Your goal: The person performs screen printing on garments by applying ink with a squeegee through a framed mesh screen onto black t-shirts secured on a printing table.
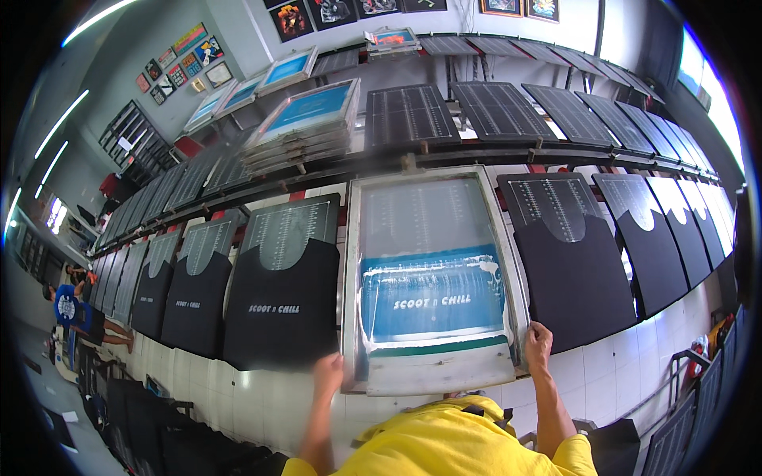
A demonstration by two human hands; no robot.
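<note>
A screen printing frame lies in front of me, with a blue stencil in its mesh and white ink smeared across it. My left hand is closed at the frame's near left corner; its fingers are slightly blurred. On the opposite side, my right hand grips the near right edge. A wide squeegee with a green blade rests across the near end of the frame. Left of it, a black shirt bears white print; the black shirt on the right shows none.
More black shirts lie on the row of boards at both sides. Behind runs a rail with dark boards and a stack of screens. At the far left another person in blue stands by the row.
</note>
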